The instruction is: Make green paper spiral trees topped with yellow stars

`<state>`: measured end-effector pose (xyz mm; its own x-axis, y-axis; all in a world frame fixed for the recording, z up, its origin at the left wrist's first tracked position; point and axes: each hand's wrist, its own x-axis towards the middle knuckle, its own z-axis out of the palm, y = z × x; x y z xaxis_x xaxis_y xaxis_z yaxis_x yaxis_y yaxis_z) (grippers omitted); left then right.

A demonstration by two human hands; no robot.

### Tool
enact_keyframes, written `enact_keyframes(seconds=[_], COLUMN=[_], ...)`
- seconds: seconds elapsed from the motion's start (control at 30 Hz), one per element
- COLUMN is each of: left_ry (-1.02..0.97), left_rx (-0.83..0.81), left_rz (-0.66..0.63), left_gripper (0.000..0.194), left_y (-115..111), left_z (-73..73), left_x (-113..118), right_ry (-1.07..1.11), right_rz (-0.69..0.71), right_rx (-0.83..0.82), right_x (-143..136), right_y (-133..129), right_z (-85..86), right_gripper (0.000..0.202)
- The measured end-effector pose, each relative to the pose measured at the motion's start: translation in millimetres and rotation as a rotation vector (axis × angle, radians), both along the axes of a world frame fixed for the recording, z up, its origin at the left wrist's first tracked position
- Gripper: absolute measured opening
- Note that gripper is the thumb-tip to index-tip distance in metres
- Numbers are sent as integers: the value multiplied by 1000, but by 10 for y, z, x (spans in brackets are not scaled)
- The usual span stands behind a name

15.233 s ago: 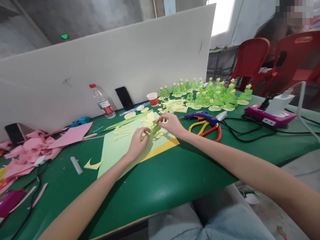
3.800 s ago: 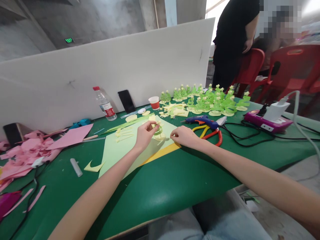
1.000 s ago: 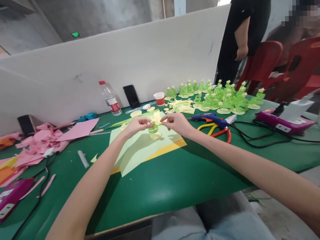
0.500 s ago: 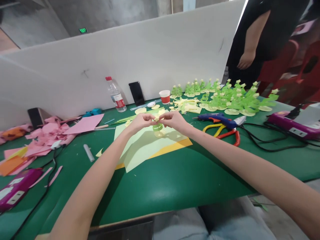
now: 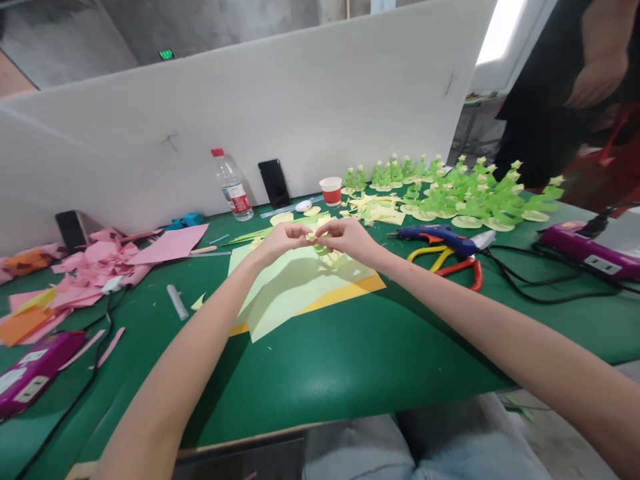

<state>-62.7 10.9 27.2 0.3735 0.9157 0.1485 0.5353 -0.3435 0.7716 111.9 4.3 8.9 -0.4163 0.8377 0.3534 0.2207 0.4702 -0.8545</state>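
Observation:
My left hand (image 5: 284, 243) and my right hand (image 5: 351, 241) meet over the pale green paper sheets (image 5: 285, 287). Between their pinched fingertips is a small green paper tree (image 5: 321, 249), mostly hidden by the fingers. Pale yellow paper shows just beneath it, blurred. Under the sheets, an orange-yellow sheet (image 5: 345, 295) sticks out at the front. Rows of similar green paper trees (image 5: 470, 193) with pale stars on top and round bases stand at the back right.
A glue gun (image 5: 435, 237) and scissors (image 5: 453, 261) lie on the right, near a purple power strip (image 5: 590, 253). Behind are a bottle (image 5: 234, 190), a phone (image 5: 275, 184) and a paper cup (image 5: 331, 192). Pink paper scraps (image 5: 95, 263) heap at left. A person (image 5: 560, 100) stands at right.
The paper tree has risen or tilted between my fingers, and its round base no longer shows clearly below them. The person at the right has shifted further right in view.

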Motion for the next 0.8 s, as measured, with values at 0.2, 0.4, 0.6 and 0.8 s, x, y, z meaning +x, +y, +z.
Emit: enact_keyframes(seconds=[0.2,0.4,0.6,0.8], left_ry=[-42,-30,83,269], left_rx=[18,5,30,182], left_rz=[2,-19,-13,81], left_gripper=[33,38,34,30], left_y=[14,14,-159,-501], left_z=[-5,-14,43,-89], left_x=[20,46,61,-7], right_ry=[-5,-44,-59,-21], right_rz=[-12,-4,1,2], right_rx=[31,38,70,104], right_x=[27,65,169,242], right_y=[8,3,20,46], right_z=[-7,-66,-107,-179], right_gripper=[16,15,15,17])
